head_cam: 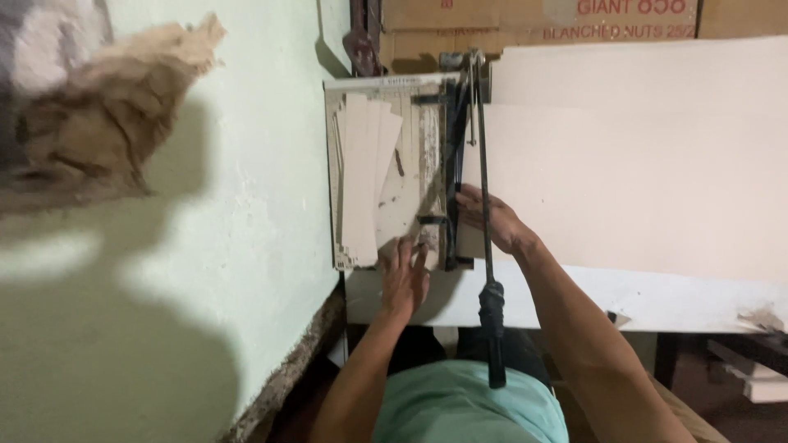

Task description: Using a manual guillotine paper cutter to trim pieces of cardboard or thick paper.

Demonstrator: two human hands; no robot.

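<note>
A lever paper cutter (pixel 435 156) sits on a white table (pixel 657 299) against a pale green wall. Its long dark blade arm (pixel 483 205) is raised, and the black handle (pixel 494 332) hangs toward me. Several cut cream card strips (pixel 365 176) lie on the cutter bed at the left. My left hand (pixel 405 277) rests flat, fingers apart, on the near edge of the strips. My right hand (pixel 489 220) presses flat on a large cream card sheet (pixel 624 193) right beside the blade.
More cream sheets (pixel 640 74) are stacked behind the large one. Brown cardboard boxes (pixel 533 25) stand at the back. The green wall (pixel 246 205) has broken plaster at the upper left. My light green shirt (pixel 468 406) fills the bottom centre.
</note>
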